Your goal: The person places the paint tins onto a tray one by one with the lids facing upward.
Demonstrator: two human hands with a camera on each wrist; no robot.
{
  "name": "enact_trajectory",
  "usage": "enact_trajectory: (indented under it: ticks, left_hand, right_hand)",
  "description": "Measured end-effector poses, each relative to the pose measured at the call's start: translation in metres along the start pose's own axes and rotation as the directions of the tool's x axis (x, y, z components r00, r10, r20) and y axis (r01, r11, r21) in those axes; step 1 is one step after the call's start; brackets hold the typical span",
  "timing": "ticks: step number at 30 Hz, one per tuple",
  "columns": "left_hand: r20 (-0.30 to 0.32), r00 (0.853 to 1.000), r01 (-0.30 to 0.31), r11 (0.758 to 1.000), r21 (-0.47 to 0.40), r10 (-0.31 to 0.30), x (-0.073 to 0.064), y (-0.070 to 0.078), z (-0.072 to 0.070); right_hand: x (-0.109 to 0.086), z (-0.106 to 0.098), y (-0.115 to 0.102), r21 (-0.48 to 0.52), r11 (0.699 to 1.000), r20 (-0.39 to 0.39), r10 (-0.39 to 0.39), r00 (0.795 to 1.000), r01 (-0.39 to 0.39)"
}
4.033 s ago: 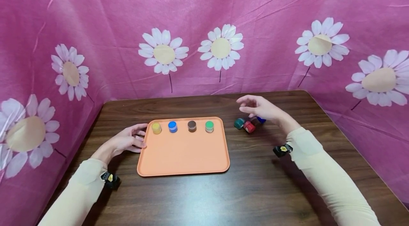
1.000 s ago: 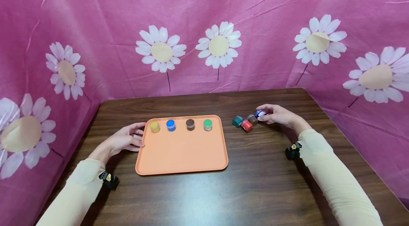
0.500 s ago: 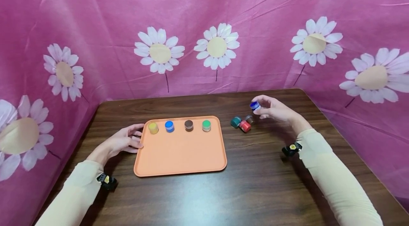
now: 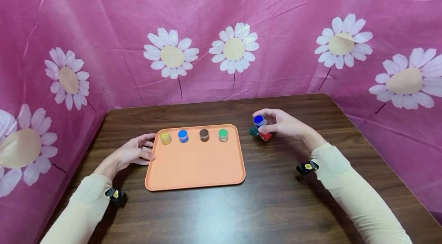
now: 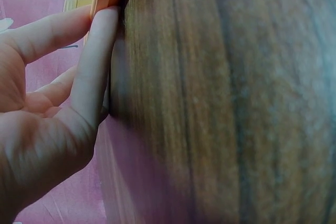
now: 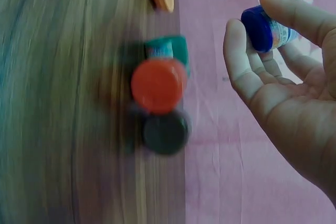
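Observation:
My right hand (image 4: 284, 123) pinches a small paint jar with a dark blue lid (image 4: 258, 120) between thumb and fingers. In the right wrist view this jar (image 6: 261, 31) is raised apart from the tabletop, tilted, its printed label partly showing. Below it in the head view lie a red paint jar (image 4: 266, 137) and a dark green one (image 4: 253, 131); a dark-lidded jar (image 6: 166, 132) beside the red one shows only in the right wrist view. My left hand (image 4: 129, 154) touches the left rim of the orange tray (image 4: 197, 167) with fairly straight thumb and fingers.
Along the tray's far side stand a yellow jar (image 4: 165, 138), a light blue jar (image 4: 183, 136), a brown jar (image 4: 204, 135) and a green jar (image 4: 223, 135) in a row. The dark wooden table (image 4: 276, 205) ends at a pink flowered cloth (image 4: 276, 52).
My right hand has picked up the dark blue jar from the right end of the group and carried it left, over the other loose jars. The left hand has stayed at the tray.

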State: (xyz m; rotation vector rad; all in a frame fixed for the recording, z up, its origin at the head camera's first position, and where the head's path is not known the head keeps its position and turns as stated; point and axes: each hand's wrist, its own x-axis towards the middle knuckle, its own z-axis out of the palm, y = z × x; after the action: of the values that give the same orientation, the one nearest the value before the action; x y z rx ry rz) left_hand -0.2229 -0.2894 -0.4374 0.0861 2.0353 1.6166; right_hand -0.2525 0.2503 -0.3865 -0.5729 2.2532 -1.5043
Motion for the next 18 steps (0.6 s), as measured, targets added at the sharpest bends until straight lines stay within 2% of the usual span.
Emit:
enact_trajectory:
  ticks: [7, 12, 18]
  left_hand:
    - [-0.006, 1.0, 0.007, 1.0, 0.001, -0.007, 0.0, 0.0, 0.001]
    - [-0.012, 1.0, 0.007, 1.0, 0.002, -0.007, 0.001, -0.001, 0.002]
    - [-0.015, 1.0, 0.008, 1.0, 0.009, -0.008, 0.001, 0.001, 0.002]
  right_hand:
    - [0.012, 0.023, -0.011, -0.045, 0.998, 0.053, -0.04, 0.998, 0.042]
    - [0.025, 0.041, -0.01, -0.003, 0.998, 0.106, -0.062, 0.992, 0.063]
    - [0.04, 0.058, -0.02, 0.009, 0.996, 0.218, -0.084, 0.972, 0.084]
